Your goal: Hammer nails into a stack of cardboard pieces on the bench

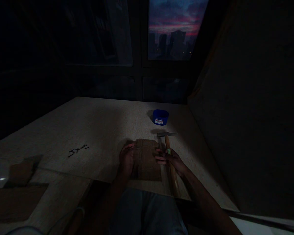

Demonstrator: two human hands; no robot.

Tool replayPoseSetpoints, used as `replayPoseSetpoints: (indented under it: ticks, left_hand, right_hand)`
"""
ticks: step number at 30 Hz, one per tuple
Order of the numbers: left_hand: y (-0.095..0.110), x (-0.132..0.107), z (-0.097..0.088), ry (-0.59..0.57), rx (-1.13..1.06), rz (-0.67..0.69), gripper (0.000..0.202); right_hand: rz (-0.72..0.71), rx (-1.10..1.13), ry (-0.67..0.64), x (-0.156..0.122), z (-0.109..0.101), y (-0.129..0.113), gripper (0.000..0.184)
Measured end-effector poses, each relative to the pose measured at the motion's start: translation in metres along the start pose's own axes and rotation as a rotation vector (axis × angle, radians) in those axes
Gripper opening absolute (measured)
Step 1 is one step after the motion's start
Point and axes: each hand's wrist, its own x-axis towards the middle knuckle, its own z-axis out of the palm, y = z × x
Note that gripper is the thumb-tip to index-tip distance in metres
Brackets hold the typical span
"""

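Note:
A brown piece of cardboard (pixel 149 163) is in front of me at the near edge of the table. My left hand (pixel 126 160) grips its left side, fingers curled at the upper corner. In my right hand (pixel 170 158) is a hammer (pixel 172 178) with a wooden handle, held partway along its length. The hammer's metal head points away from me, and the handle's end comes down toward my lap. Fingertips of the right hand also touch the cardboard's right edge. Dim light hides detail around the fingers.
Several dark nails (pixel 78 150) lie loose on the pale table (pixel 107 120) to the left. A blue plastic container (pixel 160 117) stands beyond the hammer. More cardboard pieces (pixel 17 202) rest at the lower left. A dark panel (pixel 247 114) rises along the right side, and windows (pixel 177 31) stand behind.

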Motion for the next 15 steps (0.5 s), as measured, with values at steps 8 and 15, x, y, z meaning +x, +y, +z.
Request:
replayPoseSetpoints:
  ticks: [8, 15]
  left_hand:
    - [0.030, 0.000, -0.010, 0.067, 0.177, 0.127, 0.022]
    - [0.036, -0.059, -0.010, -0.596, 1.090, 0.539, 0.068]
  right_hand:
    - [-0.016, -0.102, -0.088, -0.005, -0.001, -0.001, 0.042]
    - [-0.074, -0.056, 0.037, -0.004, -0.004, -0.002, 0.043]
